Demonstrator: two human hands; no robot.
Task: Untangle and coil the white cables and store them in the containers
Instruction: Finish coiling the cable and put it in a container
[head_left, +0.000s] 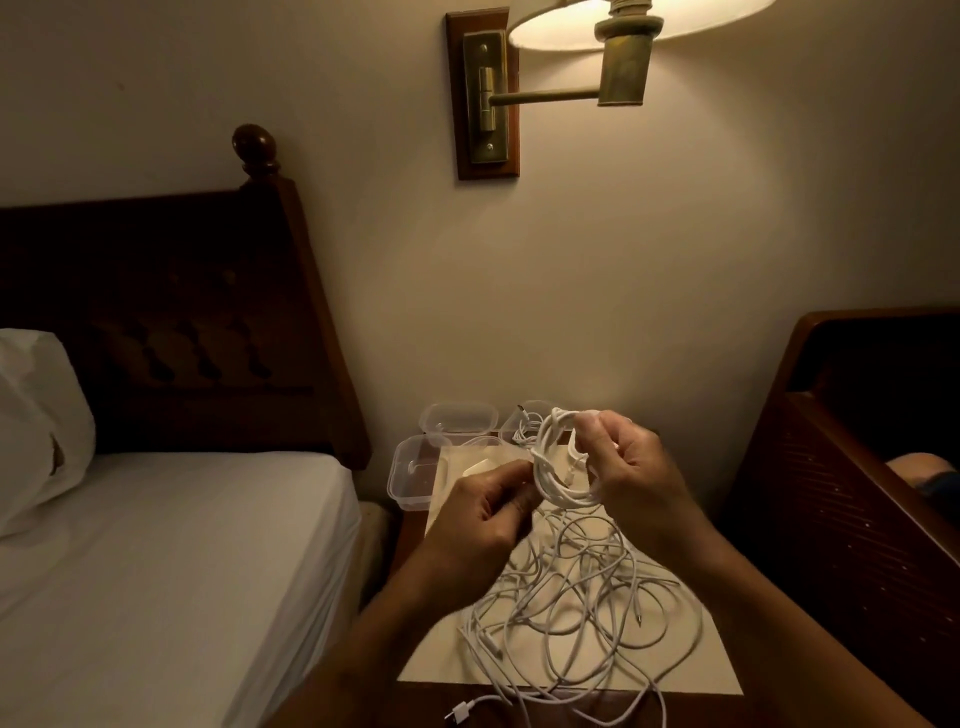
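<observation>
1. You have one coil of white cable lifted above the bench. Your right grip is closed around the coil's right side, and the loops hang from those curled fingers.
2. Your left grip is narrow, thumb and fingertips pinched on a strand at the coil's left edge.
3. Expect this cable to be light, thin and limp, with a little spring in it. The loops will likely fan open if your right grip slackens, so hold across all the turns at once, not on a single strand.
4. The jacket looks smooth and probably slips, so pinch firmly but don't kink it. Near a connector, take hold of the plug body instead of tugging the cord.
5. The remaining white cables lie as a loose tangle spread over the bench below your hands. One plug trails off near the front edge. Pulling hard would likely tighten the knots; lifting a free end should serve better.
6. Clear lidless containers sit at the far end of the bench: a rear-left tub, a front-left tub and a rear tub partly hidden behind the coil.
7. The rear tub seems to hold some white cable. The two left tubs show only small pale shapes; you cannot tell what they are.
</observation>
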